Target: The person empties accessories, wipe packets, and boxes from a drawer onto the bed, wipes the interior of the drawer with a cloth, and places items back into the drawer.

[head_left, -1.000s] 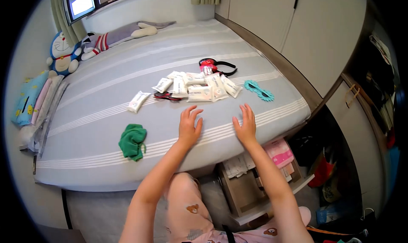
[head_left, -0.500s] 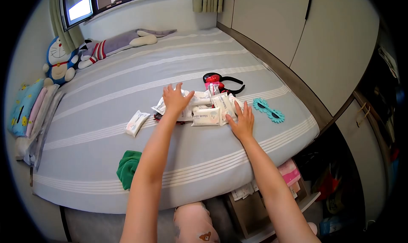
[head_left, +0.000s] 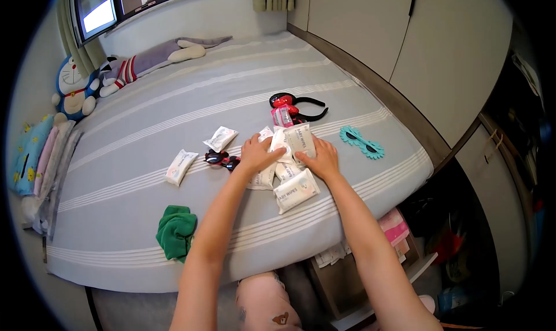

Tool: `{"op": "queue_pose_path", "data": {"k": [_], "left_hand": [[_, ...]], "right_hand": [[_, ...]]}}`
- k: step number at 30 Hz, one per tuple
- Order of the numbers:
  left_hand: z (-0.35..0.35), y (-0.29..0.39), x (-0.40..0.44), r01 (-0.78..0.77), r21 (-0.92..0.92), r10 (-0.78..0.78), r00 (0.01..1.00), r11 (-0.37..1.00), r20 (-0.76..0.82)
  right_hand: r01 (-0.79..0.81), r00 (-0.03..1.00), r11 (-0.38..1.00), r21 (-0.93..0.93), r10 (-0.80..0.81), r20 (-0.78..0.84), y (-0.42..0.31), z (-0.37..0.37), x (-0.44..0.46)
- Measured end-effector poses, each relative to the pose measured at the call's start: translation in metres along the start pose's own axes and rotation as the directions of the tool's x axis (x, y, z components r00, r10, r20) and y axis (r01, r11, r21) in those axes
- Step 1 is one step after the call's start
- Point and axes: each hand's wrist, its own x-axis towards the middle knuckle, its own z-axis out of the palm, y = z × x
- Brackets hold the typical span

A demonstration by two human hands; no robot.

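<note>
Several small white packs of baby wipes lie in a heap on the bed, between and under my hands. My left hand [head_left: 258, 155] is at the heap's left side, thumb over a pack, fingers partly curled around the packs there. My right hand [head_left: 322, 158] grips the right edge of a baby wipes pack [head_left: 299, 143], thumb on its front. Nearer me, another pack of baby wipes [head_left: 296, 191] lies tilted. Left of my left hand are dark sunglasses [head_left: 221, 160] and two separate wipes packs [head_left: 221, 139].
Behind the heap lie a black headband with red parts [head_left: 288, 101] and a pink packet [head_left: 282, 116]. Turquoise flower-rimmed glasses [head_left: 362, 142] are to the right, a green cloth [head_left: 175, 232] front left. An open drawer [head_left: 341, 284] sits below the bed's front edge.
Both hands have moved closer together, drawing the packs into a tighter heap. One pack now lies apart at the left, uncovering the sunglasses. The front pack has shifted toward me and turned.
</note>
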Motion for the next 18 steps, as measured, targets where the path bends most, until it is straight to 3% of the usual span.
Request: {"op": "queue_pose_path", "data": {"k": [11,12,14,15,18], "left_hand": [[0.005,0.019,-0.079,-0.019,-0.021,0.017,0.998,1.0,-0.068],[0.006,0.02,-0.085,-0.01,-0.027,0.008,0.996,1.0,-0.086],[0.005,0.019,-0.085,0.076,-0.258,-0.097,0.993,0.963,-0.067],[0.003,0.018,-0.081,0.118,-0.369,-0.147,0.988,0.922,-0.05],[-0.005,0.006,-0.069,0.314,-0.751,-0.22,0.949,0.58,0.227]], "right_hand": [[0.044,0.995,0.971,0.234,-0.062,0.073,-0.005,-0.017,-0.062],[-0.052,0.996,0.921,0.387,0.018,0.091,-0.009,-0.021,-0.067],[-0.229,0.973,0.724,0.65,0.164,0.16,-0.014,-0.029,-0.069],[-0.206,0.971,0.72,0.663,0.233,0.049,-0.01,-0.027,-0.068],[-0.408,0.824,0.206,0.89,0.502,0.261,-0.009,-0.048,-0.074]]}}
